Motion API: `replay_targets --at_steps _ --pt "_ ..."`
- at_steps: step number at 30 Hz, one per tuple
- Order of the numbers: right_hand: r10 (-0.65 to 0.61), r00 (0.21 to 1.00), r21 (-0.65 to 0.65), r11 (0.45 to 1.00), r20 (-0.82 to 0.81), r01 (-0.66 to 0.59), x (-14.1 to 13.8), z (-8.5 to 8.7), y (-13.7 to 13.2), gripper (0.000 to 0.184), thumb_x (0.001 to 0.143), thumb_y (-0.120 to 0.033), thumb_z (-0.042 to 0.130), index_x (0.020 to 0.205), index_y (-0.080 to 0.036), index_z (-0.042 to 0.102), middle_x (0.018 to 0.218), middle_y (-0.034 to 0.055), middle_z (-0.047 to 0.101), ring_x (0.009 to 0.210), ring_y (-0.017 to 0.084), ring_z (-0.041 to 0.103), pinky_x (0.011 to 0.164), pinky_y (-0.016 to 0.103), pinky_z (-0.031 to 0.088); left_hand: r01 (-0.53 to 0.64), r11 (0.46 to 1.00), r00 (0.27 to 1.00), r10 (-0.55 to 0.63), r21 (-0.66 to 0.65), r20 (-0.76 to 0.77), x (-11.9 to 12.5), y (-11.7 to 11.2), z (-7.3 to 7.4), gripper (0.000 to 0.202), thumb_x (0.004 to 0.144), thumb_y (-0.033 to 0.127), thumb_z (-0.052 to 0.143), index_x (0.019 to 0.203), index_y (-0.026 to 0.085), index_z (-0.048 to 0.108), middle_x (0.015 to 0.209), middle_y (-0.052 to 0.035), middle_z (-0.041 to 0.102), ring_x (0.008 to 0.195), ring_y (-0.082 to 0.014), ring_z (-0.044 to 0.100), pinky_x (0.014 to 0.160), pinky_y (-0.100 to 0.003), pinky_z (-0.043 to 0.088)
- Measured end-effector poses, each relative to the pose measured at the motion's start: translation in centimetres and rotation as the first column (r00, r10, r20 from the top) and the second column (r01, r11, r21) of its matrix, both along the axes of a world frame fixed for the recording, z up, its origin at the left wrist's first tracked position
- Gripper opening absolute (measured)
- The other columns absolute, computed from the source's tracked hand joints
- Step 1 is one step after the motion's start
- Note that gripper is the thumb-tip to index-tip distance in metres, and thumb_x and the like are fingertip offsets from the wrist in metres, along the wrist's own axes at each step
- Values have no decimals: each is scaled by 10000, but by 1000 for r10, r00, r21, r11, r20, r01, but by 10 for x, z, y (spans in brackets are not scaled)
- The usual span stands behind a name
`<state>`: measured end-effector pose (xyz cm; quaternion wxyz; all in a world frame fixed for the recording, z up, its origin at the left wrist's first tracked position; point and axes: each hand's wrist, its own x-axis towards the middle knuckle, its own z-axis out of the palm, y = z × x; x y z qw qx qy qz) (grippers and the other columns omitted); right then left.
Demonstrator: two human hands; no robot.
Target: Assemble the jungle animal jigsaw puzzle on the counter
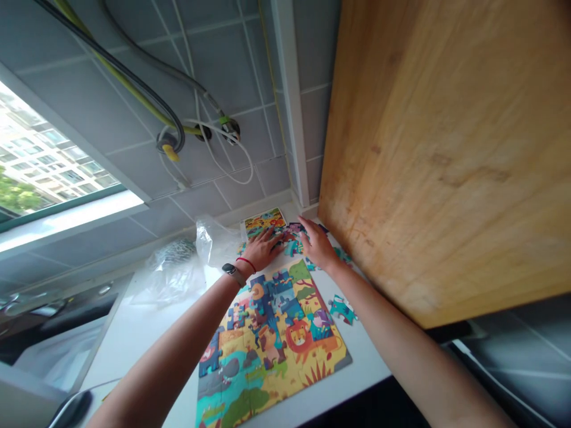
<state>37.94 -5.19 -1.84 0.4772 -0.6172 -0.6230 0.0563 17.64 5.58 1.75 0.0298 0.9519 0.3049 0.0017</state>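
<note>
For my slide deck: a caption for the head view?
Left hand and right hand touch loose pieces beyond a part-built animal jigsaw on a white counter.

A home kitchen: grey tiled wall (232,77) with hoses (134,83) running into it, a wooden cabinet (446,148) over a white counter (134,333), a sink (49,351) at the left. A window (40,166) shows apartment blocks outside. A children's puzzle (272,339) lies on the counter.

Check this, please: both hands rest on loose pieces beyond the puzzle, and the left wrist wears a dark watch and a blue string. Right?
The string is red, not blue, as the head view shows. Otherwise right: left hand and right hand rest on loose pieces beyond the puzzle, and the watch is dark.
</note>
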Motion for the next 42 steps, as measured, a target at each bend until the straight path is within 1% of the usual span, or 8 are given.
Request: replay_targets --at_steps 5,11,15,21,27,30,36,42 --pt "-156 988 8 988 5 156 6 -2 2 458 973 -128 432 1359 -165 676 1302 142 700 1278 270 598 1177 460 454 -58 994 986 71 90 -151 -26 -16 8 614 1065 590 411 1624 336 400 1686 -166 360 1526 -407 385 1189 -601 364" --pt "-139 987 -9 990 77 140 3 -12 5 407 944 -133 509 1283 -190 728 1236 121 732 1265 296 579 1191 501 424 -150 985 955 167 88 -245 -50 -24 11 607 1063 640 339 1641 462 278 1688 -154 350 1526 -415 376 1148 -607 384" --pt "-112 986 -61 991 120 120 3 -17 6 351 949 -176 553 1241 -170 748 1222 138 737 1250 309 576 1170 500 433 -173 981 949 190 85 -254 -52 -26 11 715 1023 709 382 1662 444 200 1690 -157 349 1558 -436 303 1164 -619 352" --pt "-72 981 -117 989 181 94 1 -14 2 338 961 -198 577 1243 -178 763 1261 128 734 1288 306 571 1204 498 394 -252 960 945 271 121 -184 -39 -22 18 660 1041 688 346 1585 335 467 1743 -127 238 1583 -423 247 1196 -638 322" --pt "29 975 -243 970 218 25 -6 -8 -4 326 954 -214 625 1239 -234 781 1471 101 645 1487 304 441 1255 531 331 -335 931 925 354 147 -135 -32 -13 22 583 1059 610 392 1463 243 598 1681 -163 374 1545 -440 320 1146 -676 383" --pt "47 976 -287 958 212 16 -7 -3 -6 304 951 -229 648 1217 -236 794 1451 104 664 1451 316 497 1240 535 358 -271 956 958 280 109 -69 -30 -12 16 585 1056 586 423 1498 226 557 1655 -189 406 1534 -436 347 1130 -659 421" --pt "89 975 -294 955 203 -26 -11 10 -9 292 981 -196 600 1192 -207 801 1279 116 762 1273 277 655 1150 450 475 87 996 994 -89 -26 -63 -12 -13 6 587 1088 448 399 1645 270 352 1719 -108 308 1583 -353 294 1240 -553 345" --pt "173 952 -330 940 251 -84 -22 22 -17 241 955 -171 640 1127 -212 805 1293 110 744 1262 267 659 1127 400 480 169 985 983 -171 -45 -58 28 6 6 562 1071 249 359 1633 231 382 1697 -84 360 1573 -307 331 1246 -504 366"
